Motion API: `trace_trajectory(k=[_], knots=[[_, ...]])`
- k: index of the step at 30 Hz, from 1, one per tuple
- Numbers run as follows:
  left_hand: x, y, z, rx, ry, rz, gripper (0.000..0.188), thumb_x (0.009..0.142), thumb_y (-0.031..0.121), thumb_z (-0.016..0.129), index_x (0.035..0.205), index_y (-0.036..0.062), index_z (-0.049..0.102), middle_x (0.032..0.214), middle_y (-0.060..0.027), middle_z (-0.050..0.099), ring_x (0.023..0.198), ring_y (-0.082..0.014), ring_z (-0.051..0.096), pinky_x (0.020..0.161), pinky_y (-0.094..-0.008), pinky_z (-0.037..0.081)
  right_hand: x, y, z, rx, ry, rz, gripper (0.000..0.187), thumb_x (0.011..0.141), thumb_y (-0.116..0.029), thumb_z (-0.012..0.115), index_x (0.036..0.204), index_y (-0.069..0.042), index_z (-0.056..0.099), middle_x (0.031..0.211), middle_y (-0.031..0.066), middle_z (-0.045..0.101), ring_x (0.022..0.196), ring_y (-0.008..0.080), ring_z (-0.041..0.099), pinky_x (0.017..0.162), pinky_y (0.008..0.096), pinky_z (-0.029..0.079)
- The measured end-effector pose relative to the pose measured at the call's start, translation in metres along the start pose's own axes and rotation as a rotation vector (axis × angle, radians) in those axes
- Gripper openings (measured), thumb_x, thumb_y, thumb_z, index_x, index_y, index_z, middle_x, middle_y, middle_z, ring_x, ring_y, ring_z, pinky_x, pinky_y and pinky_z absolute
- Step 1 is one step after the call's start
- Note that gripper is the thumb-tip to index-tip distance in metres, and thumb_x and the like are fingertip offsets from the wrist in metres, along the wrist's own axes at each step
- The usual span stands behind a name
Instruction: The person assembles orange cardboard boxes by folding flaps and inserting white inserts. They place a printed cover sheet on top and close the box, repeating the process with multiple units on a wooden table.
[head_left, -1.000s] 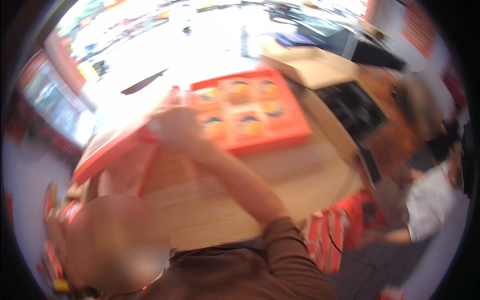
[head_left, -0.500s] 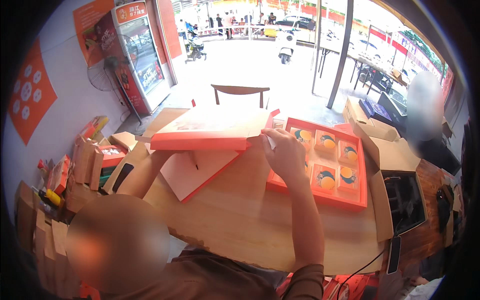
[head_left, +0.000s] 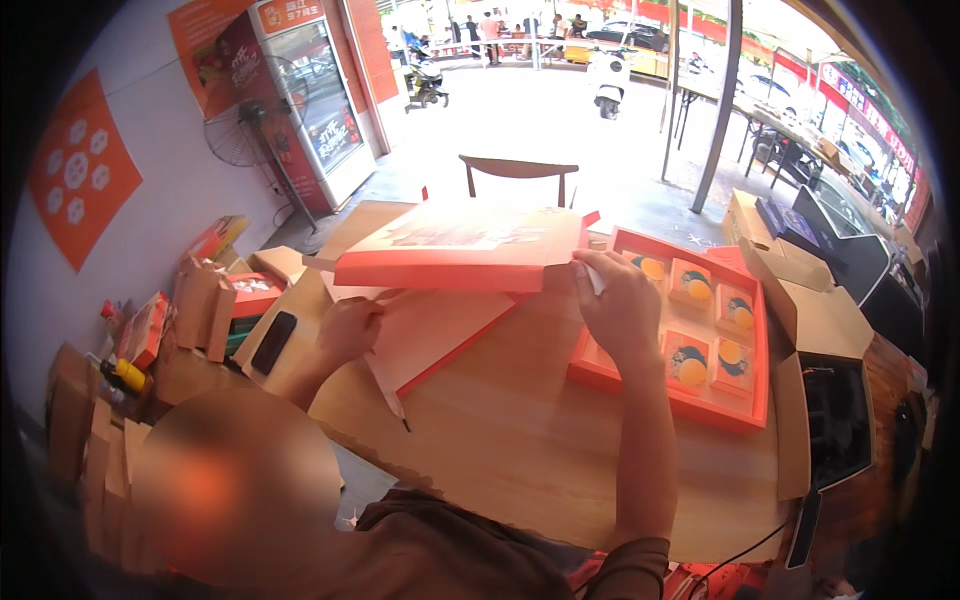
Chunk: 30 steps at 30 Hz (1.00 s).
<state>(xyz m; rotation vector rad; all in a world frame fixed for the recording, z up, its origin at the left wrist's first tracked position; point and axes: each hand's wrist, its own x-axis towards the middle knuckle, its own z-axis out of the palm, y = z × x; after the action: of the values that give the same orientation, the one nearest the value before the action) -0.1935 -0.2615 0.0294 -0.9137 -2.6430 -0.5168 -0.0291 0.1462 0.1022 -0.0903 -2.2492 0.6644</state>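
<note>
Carton flaps jutted out, unfolded; right hand pinched its corner, left hand curled, hold unclear; tray of boxes lay uncovered.

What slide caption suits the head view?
Right hand grips a flat red cardboard box, left hand near its front edge, beside a red rectangular tray of small square cartons.

Flat red box, printed top up, flaps sticking out at corners, raised over the surface. Pale, red-edged panel slants beneath, partly hidden.
</note>
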Motion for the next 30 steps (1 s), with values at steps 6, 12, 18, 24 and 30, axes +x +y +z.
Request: trace_trajectory(k=[6,12,18,24,30], knots=[[-0.083,-0.026,-0.061,0.519,-0.585,-0.506,0.022,0.086,0.019,0.067,0.097,0.0057,0.081,0.103,-0.0210,0.079,0.090,-0.0384,0.075,0.080,-0.0507,0.060,0.001,-0.002,-0.005,-0.010,-0.022,0.031,0.022,0.103,-0.025,0.070,0.114,-0.010,0.082,0.107,0.0105,0.079,0.095,0.0322,0.077,0.080,0.0419,0.060],[-0.103,-0.038,-0.038,-0.155,-0.608,-0.272,0.027,0.086,0.015,0.062,0.102,0.0030,0.080,0.105,-0.0203,0.078,0.094,-0.0381,0.074,0.085,-0.0479,0.059,0.002,-0.004,-0.007,-0.014,-0.040,0.026,0.024,0.103,-0.026,0.070,0.116,-0.009,0.081,0.109,0.0129,0.079,0.096,0.0337,0.076,0.083,0.0423,0.059],[-0.073,-0.071,0.010,0.104,-0.264,0.075,0.056,0.093,0.025,0.069,0.143,-0.0010,0.062,0.151,-0.0223,0.059,0.135,-0.0396,0.058,0.114,-0.0467,0.048,0.002,-0.007,-0.006,-0.026,-0.031,-0.022,0.024,0.103,-0.026,0.069,0.116,-0.010,0.081,0.106,0.0097,0.079,0.091,0.0317,0.076,0.078,0.0425,0.059],[-0.080,-0.052,0.022,0.293,-0.212,0.029,0.079,0.090,0.042,0.075,0.151,-0.0027,0.053,0.151,-0.0251,0.054,0.140,-0.0444,0.051,0.122,-0.0519,0.040,-0.001,-0.007,-0.010,-0.019,-0.032,-0.011,0.025,0.103,-0.025,0.069,0.117,-0.009,0.081,0.108,0.0106,0.079,0.096,0.0327,0.077,0.081,0.0427,0.059],[-0.074,-0.007,0.010,0.006,-0.182,-0.047,0.069,0.091,0.038,0.074,0.148,0.0014,0.059,0.148,-0.0256,0.057,0.137,-0.0458,0.052,0.118,-0.0534,0.042,0.000,-0.009,-0.012,0.015,-0.034,0.014,0.025,0.103,-0.027,0.071,0.114,-0.008,0.082,0.106,0.0152,0.079,0.097,0.0353,0.076,0.084,0.0432,0.059]])
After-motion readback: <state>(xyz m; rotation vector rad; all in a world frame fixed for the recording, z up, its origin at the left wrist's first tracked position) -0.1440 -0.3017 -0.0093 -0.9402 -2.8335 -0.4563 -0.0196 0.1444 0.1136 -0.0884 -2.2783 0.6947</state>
